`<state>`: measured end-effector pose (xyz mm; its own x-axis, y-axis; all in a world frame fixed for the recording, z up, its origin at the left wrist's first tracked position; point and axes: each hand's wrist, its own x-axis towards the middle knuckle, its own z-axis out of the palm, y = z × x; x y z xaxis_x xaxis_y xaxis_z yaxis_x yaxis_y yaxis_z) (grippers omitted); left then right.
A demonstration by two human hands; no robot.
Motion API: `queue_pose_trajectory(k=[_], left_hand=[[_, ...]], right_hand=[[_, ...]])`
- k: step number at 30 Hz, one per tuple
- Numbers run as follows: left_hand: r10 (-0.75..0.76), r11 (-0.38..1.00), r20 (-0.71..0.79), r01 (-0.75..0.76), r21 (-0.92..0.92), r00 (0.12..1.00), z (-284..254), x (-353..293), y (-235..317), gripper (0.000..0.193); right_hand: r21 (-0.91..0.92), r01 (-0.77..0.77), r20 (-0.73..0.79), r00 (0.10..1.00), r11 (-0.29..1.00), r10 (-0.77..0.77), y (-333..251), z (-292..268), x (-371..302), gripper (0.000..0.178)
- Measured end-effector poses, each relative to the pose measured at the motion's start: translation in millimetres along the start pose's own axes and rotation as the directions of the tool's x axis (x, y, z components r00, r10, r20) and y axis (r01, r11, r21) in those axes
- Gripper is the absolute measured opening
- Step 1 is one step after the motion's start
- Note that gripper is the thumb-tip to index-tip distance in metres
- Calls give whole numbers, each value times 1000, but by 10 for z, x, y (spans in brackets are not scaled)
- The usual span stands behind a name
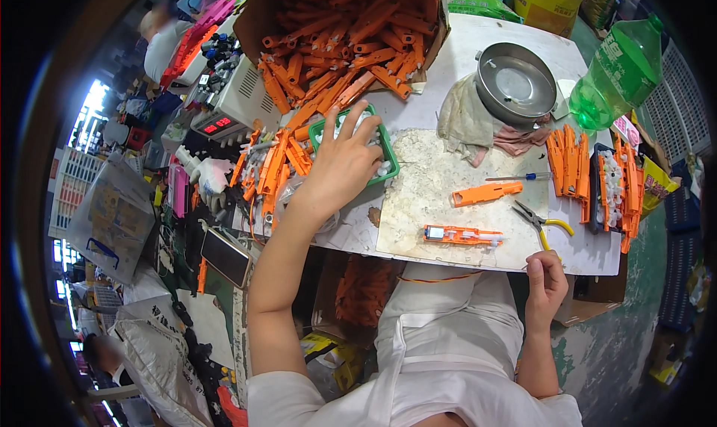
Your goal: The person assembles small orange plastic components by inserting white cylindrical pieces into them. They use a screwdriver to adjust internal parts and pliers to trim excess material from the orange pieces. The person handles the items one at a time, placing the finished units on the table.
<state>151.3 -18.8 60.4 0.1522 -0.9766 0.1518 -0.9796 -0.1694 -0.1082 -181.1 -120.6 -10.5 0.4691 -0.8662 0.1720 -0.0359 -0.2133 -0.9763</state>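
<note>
My left hand [340,158] reaches over a small green tray [390,151] of white plastic parts. Its fingers are spread, their tips down among the parts; I see nothing gripped. My right hand [546,279] is at the front edge of the table, thumb and fingers pressed together; whatever may be between them is too small to make out. In front of me lies an open orange housing half [463,235] with small white and metal parts in it. A second orange housing piece [487,194] lies just beyond, below a screwdriver [519,177]. Yellow-handled pliers [543,222] rest near my right hand.
A large box [441,50] heaped with orange housings stands at the back. A metal bowl [515,83], a rag [464,117] and a green bottle [617,72] are back right. Orange housings [569,162] stand in a row beside a dark tray [597,188]. A power supply [237,102] is left.
</note>
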Motion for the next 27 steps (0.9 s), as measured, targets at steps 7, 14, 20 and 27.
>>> queue_pose_trajectory(k=[7, 14, 20, 27], left_hand=[[-13, 1000, -39, 12, -17, 999, -93, -41, 46, 17], [9, 993, -69, -1, 116, 998, 26, 34, 23, 22], [-32, 999, -172, 39, 33, 985, 7, 7, -105, 25], [-64, 994, -51, 59, -93, 997, -210, -144, -88, 42]], right_hand=[[5, -29, 4, 1000, 1000, 29, 1, 8, 5, 13], [9, -40, 9, 999, 999, 40, -3, 53, 24, 12], [-12, -49, 11, 999, 999, 49, 65, 46, 59, 11], [-197, 151, -9, 988, 969, -156, 172, 140, 200, 7]])
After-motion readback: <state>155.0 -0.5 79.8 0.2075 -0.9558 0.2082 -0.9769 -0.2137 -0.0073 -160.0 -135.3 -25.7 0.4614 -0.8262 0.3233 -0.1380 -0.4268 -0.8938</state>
